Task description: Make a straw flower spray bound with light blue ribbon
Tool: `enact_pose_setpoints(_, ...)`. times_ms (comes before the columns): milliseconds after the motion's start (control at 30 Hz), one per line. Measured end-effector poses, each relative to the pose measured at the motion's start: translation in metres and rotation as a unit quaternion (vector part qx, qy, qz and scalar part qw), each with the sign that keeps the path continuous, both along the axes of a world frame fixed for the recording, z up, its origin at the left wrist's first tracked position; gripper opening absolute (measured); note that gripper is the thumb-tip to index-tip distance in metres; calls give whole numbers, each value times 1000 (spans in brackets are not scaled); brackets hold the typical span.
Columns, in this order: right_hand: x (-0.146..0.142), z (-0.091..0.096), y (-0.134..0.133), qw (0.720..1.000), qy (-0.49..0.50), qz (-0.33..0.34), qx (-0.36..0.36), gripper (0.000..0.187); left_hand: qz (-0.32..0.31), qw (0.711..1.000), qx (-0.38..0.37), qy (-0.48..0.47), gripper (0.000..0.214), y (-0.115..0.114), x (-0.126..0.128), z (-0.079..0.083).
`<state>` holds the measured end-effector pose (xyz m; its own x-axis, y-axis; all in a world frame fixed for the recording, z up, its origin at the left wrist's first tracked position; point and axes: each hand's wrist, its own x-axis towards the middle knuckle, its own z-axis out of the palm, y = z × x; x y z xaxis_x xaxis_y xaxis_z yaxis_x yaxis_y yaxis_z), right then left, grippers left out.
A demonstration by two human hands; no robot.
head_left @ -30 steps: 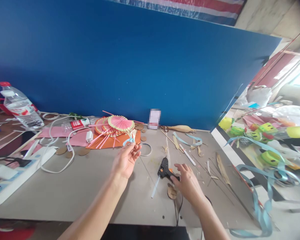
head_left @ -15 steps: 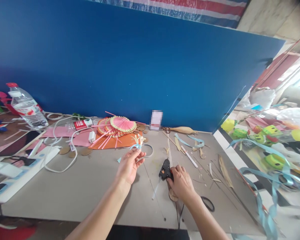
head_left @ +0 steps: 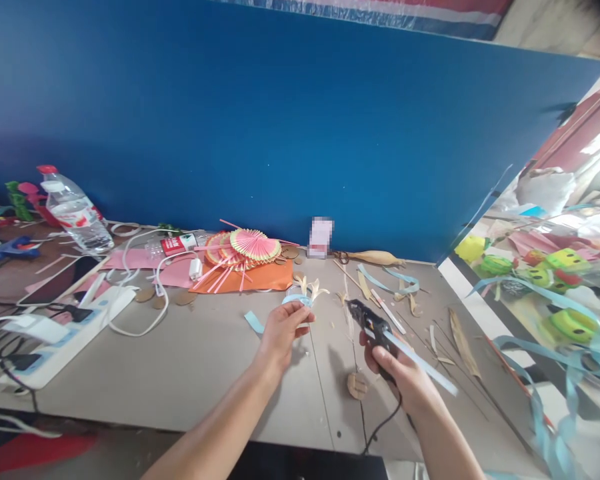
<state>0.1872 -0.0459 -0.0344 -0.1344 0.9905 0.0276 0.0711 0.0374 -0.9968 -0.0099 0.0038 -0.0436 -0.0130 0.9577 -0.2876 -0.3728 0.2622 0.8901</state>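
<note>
My left hand (head_left: 280,335) pinches a small flower (head_left: 314,289) with pale, dried-husk petals, thumb against fingers. Light blue ribbon (head_left: 253,322) is at the flower's base and sticks out left of the hand. A thin dark line, perhaps its stem, runs down below the fingers. Wrapped round the handle of a black glue gun (head_left: 371,323), my right hand (head_left: 405,375) holds it above the table, nozzle towards the upper left. A translucent glue stick (head_left: 427,368) projects from its back. The gun's cord hangs below. A round wooden disc (head_left: 357,386) lies beneath, left of my right hand.
Paper fans (head_left: 255,245) rest on orange paper (head_left: 270,277) at the back. Left are a power strip (head_left: 75,340), white cables and a water bottle (head_left: 75,210). Blue ribbon (head_left: 405,283), dried husks (head_left: 464,343) and thin sticks lie right. A blue panel (head_left: 290,133) rises behind.
My right hand has lifted the glue gun off the table and turned it, so its nozzle points up-left. My left hand still holds the flower, now tilted to the right. The view has shifted slightly.
</note>
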Motion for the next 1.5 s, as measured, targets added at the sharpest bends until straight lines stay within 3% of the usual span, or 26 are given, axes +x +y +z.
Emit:
enact_pose_setpoints(167, -26, 18, -13, 996, -76, 47, -10, 35, -14, 997, 51, 52, 17, -8, 11, 0)
enact_pose_setpoints(567, -28, 17, -14, 988, -153, 20, 16, 29, -8, 987, 115, 111, 13, -9, 13, -2)
enact_pose_setpoints(1200, -24, 6, -12, 992, -129, 9, 3, 27, -39, 994, 45, 90, 22, -9, 10, 8)
enact_pose_setpoints(1500, -23, 4, -14, 987, -160, -5, 12, 27, -51, 992, 49, 106, 19, -9, 12, 10)
